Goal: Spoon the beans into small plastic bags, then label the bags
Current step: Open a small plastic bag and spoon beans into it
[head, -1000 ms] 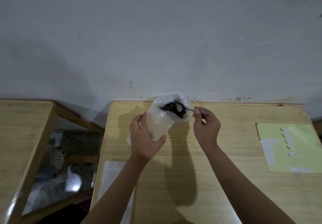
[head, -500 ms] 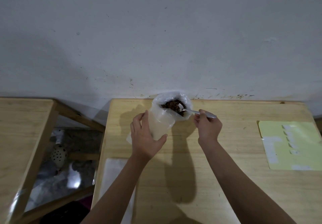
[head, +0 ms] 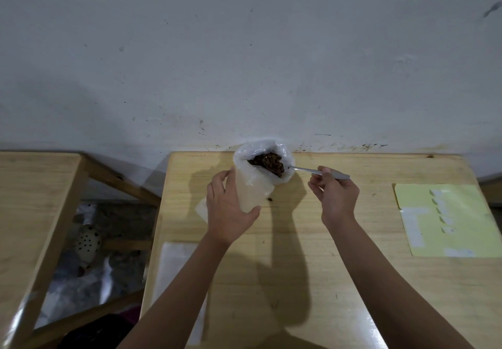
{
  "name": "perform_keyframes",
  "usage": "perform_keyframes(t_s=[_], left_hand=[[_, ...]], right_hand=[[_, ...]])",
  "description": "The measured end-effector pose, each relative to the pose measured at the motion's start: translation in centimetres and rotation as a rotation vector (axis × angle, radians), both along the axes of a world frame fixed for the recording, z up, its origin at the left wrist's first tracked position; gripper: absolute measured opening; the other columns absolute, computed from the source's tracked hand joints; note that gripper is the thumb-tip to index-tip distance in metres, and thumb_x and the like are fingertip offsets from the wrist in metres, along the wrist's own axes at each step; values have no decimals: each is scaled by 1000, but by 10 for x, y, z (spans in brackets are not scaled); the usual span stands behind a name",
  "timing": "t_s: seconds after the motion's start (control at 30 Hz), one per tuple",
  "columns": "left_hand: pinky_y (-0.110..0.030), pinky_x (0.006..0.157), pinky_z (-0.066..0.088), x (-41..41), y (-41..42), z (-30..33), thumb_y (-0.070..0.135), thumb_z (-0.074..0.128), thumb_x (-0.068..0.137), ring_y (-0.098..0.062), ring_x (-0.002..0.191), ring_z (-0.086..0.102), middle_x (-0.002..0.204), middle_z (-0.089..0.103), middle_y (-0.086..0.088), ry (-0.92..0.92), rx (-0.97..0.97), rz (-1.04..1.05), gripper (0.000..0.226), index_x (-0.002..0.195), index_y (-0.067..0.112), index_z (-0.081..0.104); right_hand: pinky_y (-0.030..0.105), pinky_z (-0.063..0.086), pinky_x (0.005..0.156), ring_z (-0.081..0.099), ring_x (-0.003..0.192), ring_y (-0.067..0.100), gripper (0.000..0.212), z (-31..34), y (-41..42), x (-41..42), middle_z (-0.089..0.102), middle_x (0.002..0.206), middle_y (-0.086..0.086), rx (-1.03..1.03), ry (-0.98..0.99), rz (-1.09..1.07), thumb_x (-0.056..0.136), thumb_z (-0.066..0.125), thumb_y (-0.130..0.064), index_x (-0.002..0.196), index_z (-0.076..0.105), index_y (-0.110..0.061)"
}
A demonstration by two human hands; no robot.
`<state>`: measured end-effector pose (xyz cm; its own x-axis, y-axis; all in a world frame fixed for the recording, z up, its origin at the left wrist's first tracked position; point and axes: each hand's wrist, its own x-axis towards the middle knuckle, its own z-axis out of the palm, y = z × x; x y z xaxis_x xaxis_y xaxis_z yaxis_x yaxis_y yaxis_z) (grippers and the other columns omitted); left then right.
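The metal spoon (head: pixel 307 170), pinched by the right hand (head: pixel 335 194), has been raised loaded with brown beans (head: pixel 267 160); the translucent plastic bag (head: pixel 258 183) remains gripped by the left hand (head: pixel 228 207), so transfer is judged imminent.

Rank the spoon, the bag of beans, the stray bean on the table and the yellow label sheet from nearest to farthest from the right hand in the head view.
1. Spoon: pinched in the right hand.
2. Bag of beans: left of that hand, held by the left hand.
3. Stray bean: on the table by the bag's base; too close to the bag to rank firmly.
4. Yellow label sheet: far right.
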<state>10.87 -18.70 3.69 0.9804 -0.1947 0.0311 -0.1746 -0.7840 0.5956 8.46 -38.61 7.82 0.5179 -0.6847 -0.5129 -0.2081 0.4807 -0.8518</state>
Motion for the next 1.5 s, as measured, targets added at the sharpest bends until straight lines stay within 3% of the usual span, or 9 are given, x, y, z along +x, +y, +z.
perform_keyframes(t_s=[0.4,0.63,0.73,0.83,0.93,1.07,1.13,1.3,1.5], left_hand=[[-41,98,40,5,-9,9,36,81,61,-21,116,31,133,34,-7,-26,-101,6,98,143,12,33],[-40,95,43,4,-2,13,43,76,61,-13,114,28,132,32,-3,-51,-148,70,96,142,16,32],[-37,97,39,2,2,14,44,75,61,-8,114,23,132,30,-2,-54,-181,97,96,142,16,31],[-37,96,40,-1,4,13,44,74,61,-13,116,27,133,30,-4,-35,-184,122,96,143,16,31],[-37,97,38,-2,6,11,44,74,62,-16,117,28,133,31,-5,-13,-167,124,98,144,15,31],[-34,96,36,-2,7,8,37,82,63,-17,117,28,134,31,-6,4,-145,115,100,145,14,29],[-32,97,34,-1,7,7,37,81,64,-16,118,27,135,30,-5,16,-145,112,100,146,15,28],[-30,99,29,1,10,7,37,82,65,-16,121,25,135,28,-4,33,-146,109,100,146,15,27],[-32,102,31,2,11,7,38,81,65,-16,122,25,136,28,-4,42,-144,111,101,146,16,26]], right_hand=[[27,57,73,66,66,9,18,18,4,-1,68,73,2,-375,-191,386,90,60,-3,82,69,-16],[29,56,73,65,66,12,17,26,-1,7,67,75,2,-417,-262,278,91,59,-5,84,69,-17],[28,55,72,65,66,9,13,22,-2,9,66,76,6,-426,-225,219,92,58,-6,87,68,-14],[28,55,71,67,70,11,9,9,3,10,67,77,5,-511,-137,210,91,60,-10,91,69,-10],[13,50,65,68,81,20,12,-6,11,12,69,82,5,-624,-56,245,90,61,-11,96,70,-6],[3,45,62,65,80,14,14,-20,24,17,68,85,2,-719,-15,286,89,62,-10,98,71,-2],[5,46,66,67,80,15,13,-26,29,22,70,83,3,-674,38,286,89,62,-12,94,72,-6],[42,57,82,70,76,20,21,-38,30,33,71,70,4,-228,180,93,87,62,-13,69,68,-22],[32,59,71,64,64,14,7,-26,26,30,64,70,10,64,150,-49,88,63,-6,90,65,1]])
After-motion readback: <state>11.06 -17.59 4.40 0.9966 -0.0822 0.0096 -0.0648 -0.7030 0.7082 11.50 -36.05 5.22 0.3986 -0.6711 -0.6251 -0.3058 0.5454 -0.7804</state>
